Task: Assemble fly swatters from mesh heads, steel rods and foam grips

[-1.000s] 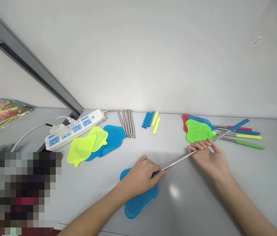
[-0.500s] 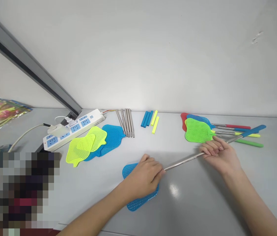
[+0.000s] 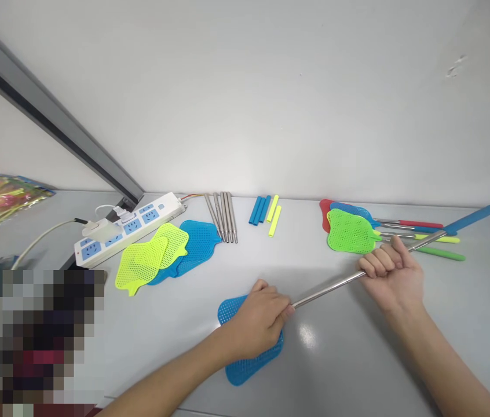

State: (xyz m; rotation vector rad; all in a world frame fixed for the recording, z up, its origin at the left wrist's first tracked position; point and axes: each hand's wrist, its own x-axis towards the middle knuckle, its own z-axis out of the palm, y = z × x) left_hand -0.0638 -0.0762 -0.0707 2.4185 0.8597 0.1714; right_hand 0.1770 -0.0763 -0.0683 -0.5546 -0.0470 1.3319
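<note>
A blue fly swatter (image 3: 251,368) with a telescopic metal rod lies slantwise between my hands, its mesh head low and its blue handle (image 3: 473,220) raised to the right. My left hand (image 3: 262,318) is closed where head and rod meet, covering that joint and part of the mesh. Farther up, the fingers of my right hand (image 3: 390,272) wrap round the metal rod (image 3: 329,288), just short of the handle. Beyond my right hand lie several finished-looking swatters, with a green one (image 3: 351,231) in front and a red one (image 3: 325,214) partly covered.
Yellow swatter heads (image 3: 141,260) overlap blue swatter heads (image 3: 199,246) at the left, beside a white power strip (image 3: 132,229) with plugs in it. Metal rods (image 3: 223,217), blue sleeves (image 3: 259,209) and yellow sleeves (image 3: 274,220) lie along the wall. Plastic-wrapped items (image 3: 2,200) are far left.
The blue handle has moved right and upward, and more rod shows between my hands and up to the handle. My right hand has curled tighter; my left hand has barely shifted.
</note>
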